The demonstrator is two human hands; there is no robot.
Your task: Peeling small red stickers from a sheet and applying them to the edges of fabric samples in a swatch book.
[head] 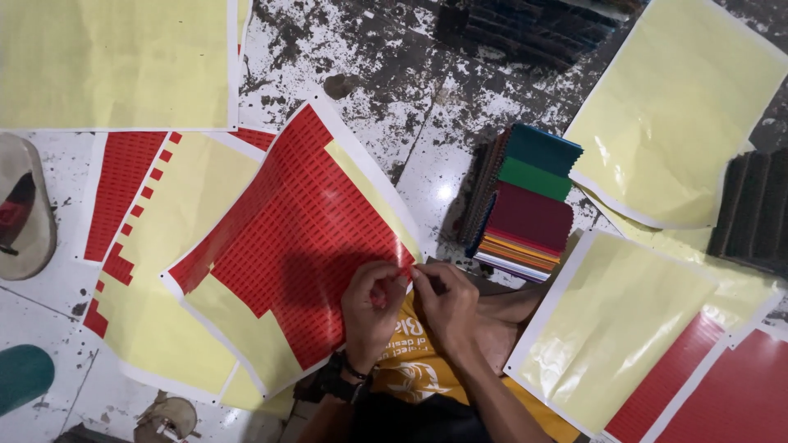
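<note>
The person's left hand [371, 302] and right hand [446, 305] meet just above the lap. The fingers [392, 275] of the left pinch a small red sticker [405, 269] at the near edge of a red sticker sheet [295, 238], and the right hand's fingertips close in on the same spot, touching it, as if to steady the tiny piece while it lifts. The sheet lies tilted toward the fingers, its corner drawn close so the remaining rows are within reach; the yellow backing shows where stickers are gone.

Just beyond the right fingers stands a stack of coloured swatch cards [525, 205], red, green and teal on top. To the right of the fingers lie more backing sheets [624, 328], mostly bare yellow. To the left, under the held sheet, another partly peeled sheet [164, 246] rests on the stained floor [394, 82]. Farther off lie bare yellow sheets [115, 61], and a sandal [25, 209] sits at the far left.
</note>
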